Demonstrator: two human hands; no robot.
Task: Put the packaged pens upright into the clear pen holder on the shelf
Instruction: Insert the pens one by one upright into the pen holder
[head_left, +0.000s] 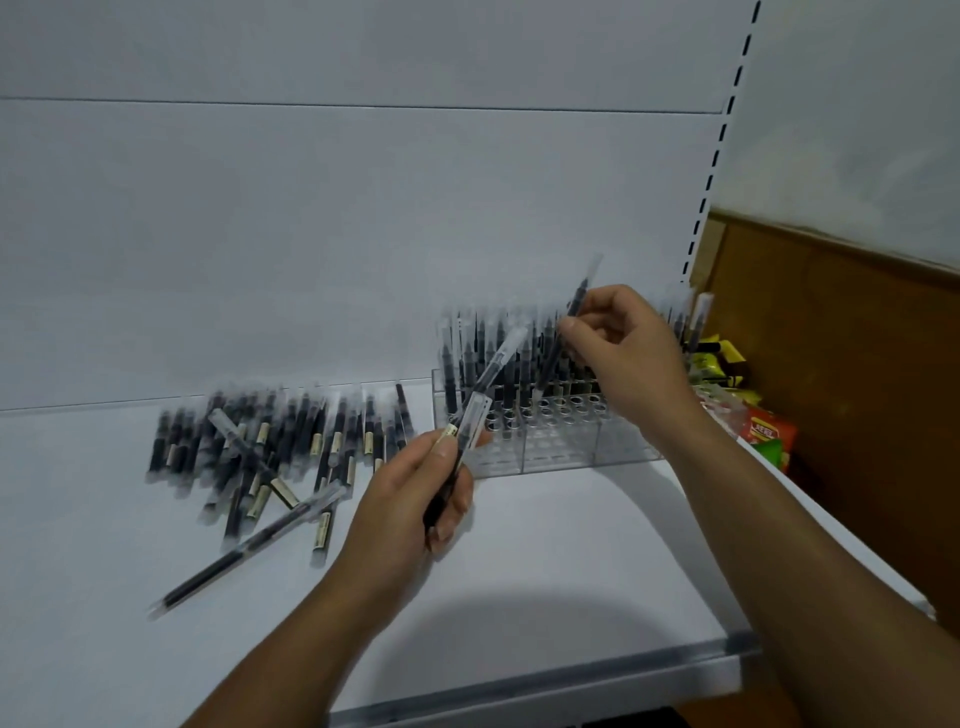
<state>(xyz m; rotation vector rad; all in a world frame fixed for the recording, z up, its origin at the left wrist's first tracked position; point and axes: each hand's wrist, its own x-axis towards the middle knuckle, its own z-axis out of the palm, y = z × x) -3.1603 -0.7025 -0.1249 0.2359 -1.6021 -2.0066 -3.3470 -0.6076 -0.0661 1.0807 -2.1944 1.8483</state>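
A clear pen holder (550, 452) with rows of round slots stands at the back right of the white shelf (545, 582). Several packaged pens stand upright in its rear rows (470, 353). My right hand (628, 358) pinches one packaged pen (574, 312), tilted, its lower end among the slots. My left hand (415, 488) grips two packaged pens (485, 384) that point up and to the right, just in front of the holder's left end. A loose pile of packaged pens (270, 441) lies on the shelf to the left.
One pen (244, 551) lies apart, slanting toward the shelf's front. A slotted upright (722, 135) marks the shelf's right end. Colourful snack packs (748, 410) sit beyond it against a brown wall. The shelf's front edge (545, 691) runs close to my arms.
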